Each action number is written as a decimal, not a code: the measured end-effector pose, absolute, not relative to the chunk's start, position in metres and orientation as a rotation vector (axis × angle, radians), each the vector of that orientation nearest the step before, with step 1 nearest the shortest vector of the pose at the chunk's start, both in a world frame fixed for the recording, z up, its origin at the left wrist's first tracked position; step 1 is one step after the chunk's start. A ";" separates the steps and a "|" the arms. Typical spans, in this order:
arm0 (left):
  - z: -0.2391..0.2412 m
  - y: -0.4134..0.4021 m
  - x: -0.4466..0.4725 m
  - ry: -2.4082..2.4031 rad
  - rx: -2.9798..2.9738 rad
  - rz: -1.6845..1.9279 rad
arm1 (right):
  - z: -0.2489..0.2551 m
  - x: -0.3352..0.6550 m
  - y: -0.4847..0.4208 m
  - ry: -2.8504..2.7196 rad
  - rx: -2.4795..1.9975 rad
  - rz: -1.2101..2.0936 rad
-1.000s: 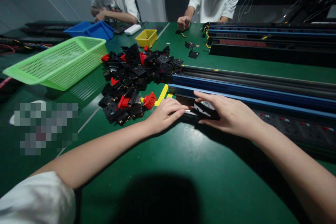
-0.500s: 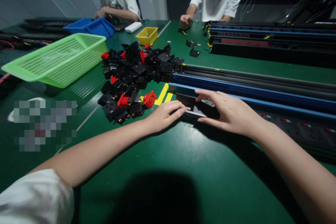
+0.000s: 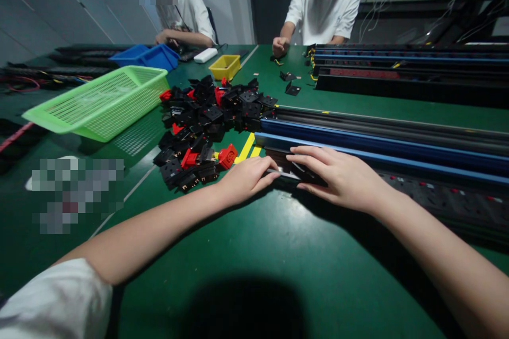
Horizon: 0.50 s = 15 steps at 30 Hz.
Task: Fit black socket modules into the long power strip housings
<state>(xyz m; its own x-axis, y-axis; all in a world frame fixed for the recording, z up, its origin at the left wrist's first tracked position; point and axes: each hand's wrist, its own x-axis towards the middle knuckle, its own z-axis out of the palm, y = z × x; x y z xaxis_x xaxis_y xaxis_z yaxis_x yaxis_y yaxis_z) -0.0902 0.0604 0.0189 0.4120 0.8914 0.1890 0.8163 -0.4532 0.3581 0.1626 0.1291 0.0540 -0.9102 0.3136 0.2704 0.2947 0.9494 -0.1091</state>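
My left hand (image 3: 244, 179) lies at the near end of a long black power strip rail (image 3: 437, 196), its fingers bent and pressed against the end. My right hand (image 3: 342, 177) covers a black socket module (image 3: 306, 171) seated in that rail, fingers curved over it and pressing down. A pile of black and red socket modules (image 3: 207, 122) lies just left of my left hand, with one red module (image 3: 228, 156) closest to it.
Blue and black rails (image 3: 377, 143) run along the right side of the green table (image 3: 254, 254). A green mesh basket (image 3: 99, 101), blue bins (image 3: 147, 56) and a yellow bin (image 3: 225, 67) stand further back. Two people in white shirts sit at the far end.
My right hand has flattened lower onto the black module in the rail. My left hand stays at the rail's end. The view has tilted slightly.
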 end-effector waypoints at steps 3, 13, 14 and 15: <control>0.034 0.060 -0.093 1.693 2.725 0.127 | 0.054 0.163 0.129 -2.845 -0.453 0.064; 0.111 0.014 -0.133 2.197 2.373 -0.710 | 0.053 0.164 0.128 -2.854 -0.458 0.044; 0.115 0.012 -0.135 2.237 2.339 -0.736 | 0.053 0.164 0.129 -2.847 -0.454 0.046; 0.118 0.010 -0.138 2.273 2.312 -0.745 | 0.053 0.164 0.129 -2.843 -0.450 0.050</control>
<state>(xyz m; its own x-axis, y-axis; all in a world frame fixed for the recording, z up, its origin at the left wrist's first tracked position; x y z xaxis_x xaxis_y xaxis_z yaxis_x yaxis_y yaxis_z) -0.1378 0.0104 0.1177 -0.0253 0.9828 -0.1827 0.9003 -0.0571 -0.4315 0.1642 0.1287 0.0531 -0.9177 0.3077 0.2513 0.2987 0.9515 -0.0743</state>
